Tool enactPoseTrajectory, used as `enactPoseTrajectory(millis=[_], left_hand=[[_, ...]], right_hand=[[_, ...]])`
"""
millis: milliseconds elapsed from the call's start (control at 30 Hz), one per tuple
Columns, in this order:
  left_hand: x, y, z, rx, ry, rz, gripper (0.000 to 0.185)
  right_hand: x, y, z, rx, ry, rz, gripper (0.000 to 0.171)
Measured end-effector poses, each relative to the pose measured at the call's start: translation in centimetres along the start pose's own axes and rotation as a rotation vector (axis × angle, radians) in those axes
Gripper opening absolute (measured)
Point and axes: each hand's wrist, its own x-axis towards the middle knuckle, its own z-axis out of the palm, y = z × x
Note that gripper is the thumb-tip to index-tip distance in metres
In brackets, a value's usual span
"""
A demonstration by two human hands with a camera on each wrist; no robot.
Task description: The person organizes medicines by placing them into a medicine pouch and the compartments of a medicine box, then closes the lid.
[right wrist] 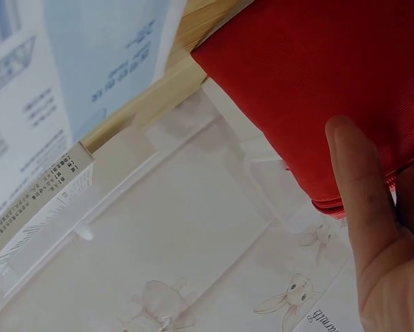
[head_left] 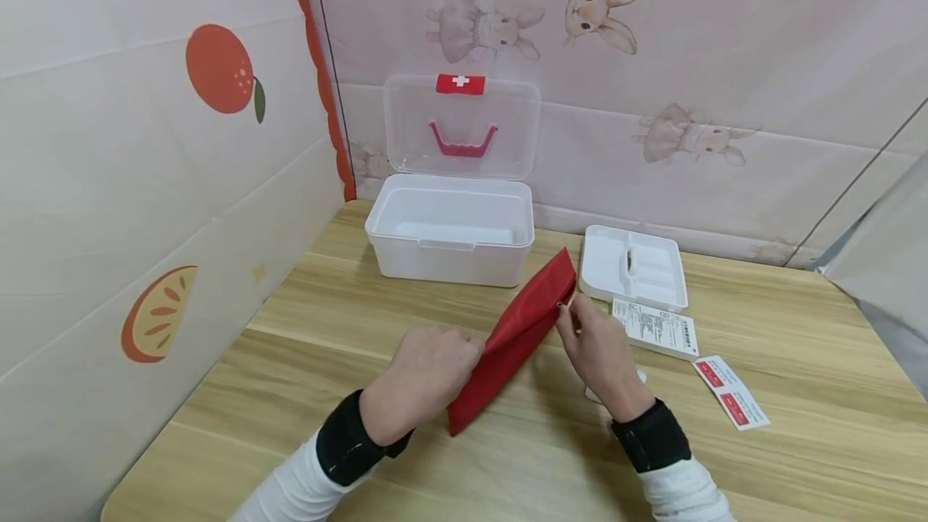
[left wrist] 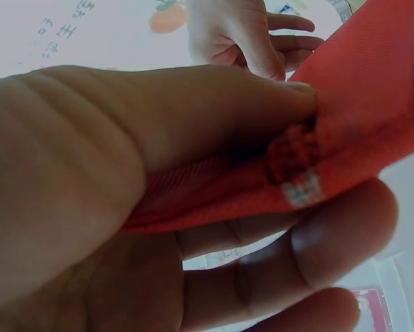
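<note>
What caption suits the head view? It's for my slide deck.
Both hands, left hand and right hand, hold a red pouch before an open white box.

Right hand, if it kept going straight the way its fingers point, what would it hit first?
Probably the white tray: the right hand, pinching the red pouch at its top edge, points up the table toward it. Depth is unclear.

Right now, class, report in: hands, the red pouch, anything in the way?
Left hand grips red pouch. Right hand pinches its zipper end. Tray and medicine box close beside.
</note>
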Motion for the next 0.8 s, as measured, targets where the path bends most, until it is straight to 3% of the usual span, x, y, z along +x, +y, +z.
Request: enactPoseTrajectory(millis=[367,800], left_hand=[[-0.22,-0.04,-0.04,0.033,0.021,0.012,0.005],[-0.24,-0.18,-0.24,0.01,-0.009,0.003,0.004]], right_hand=[[-0.07,0.25,-0.07,-0.019,0.009,0.007,0.02],[-0.01,0.51,-0.34,-0.012,-0.017,0.038,0.019]])
